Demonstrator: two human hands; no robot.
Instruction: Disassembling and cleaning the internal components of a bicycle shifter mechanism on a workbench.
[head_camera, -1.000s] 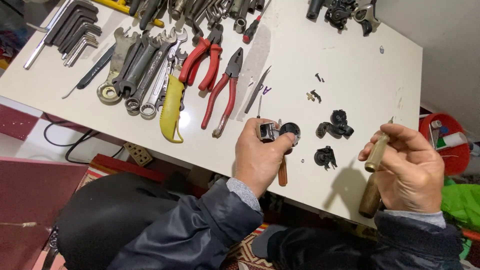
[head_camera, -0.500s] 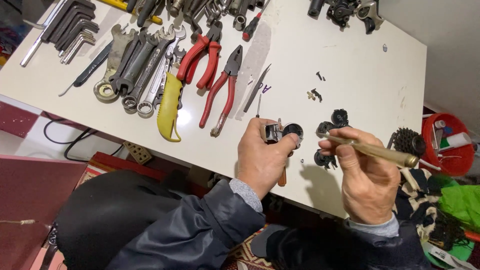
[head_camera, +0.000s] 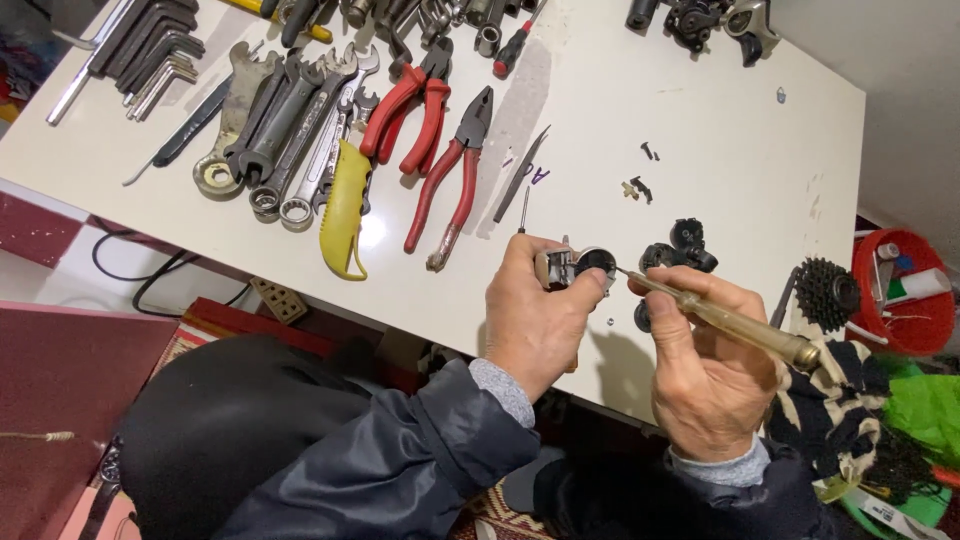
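The left hand (head_camera: 535, 320) is closed around a small grey and black metal part (head_camera: 575, 267), pinching it between thumb and fingers just above the near edge of the white table (head_camera: 700, 120). The right hand (head_camera: 705, 370) grips a screwdriver (head_camera: 725, 320) with an amber handle, fingers wrapped about the shaft end of the handle, and the thin tip meets the part at its right side. Both hands work over the near edge, toward the table's near right corner, with the wrists and dark sleeves hanging off the table. Just behind the screwdriver tip lie black plastic pieces (head_camera: 680, 250), close to the right hand's knuckles, and a few small screws (head_camera: 640, 187) sit a little further in. To the left, well apart from the hands, red-handled pliers (head_camera: 450, 180) and a yellow-handled tool (head_camera: 345, 210) lie toward the near edge, with a row of spanners (head_camera: 290, 130) and hex keys (head_camera: 150, 55) beyond them near the far left corner. The middle right stretch of the table is bare. Past the right edge a black sprocket cluster (head_camera: 825, 292) and a red tub (head_camera: 900, 300) stand close by.
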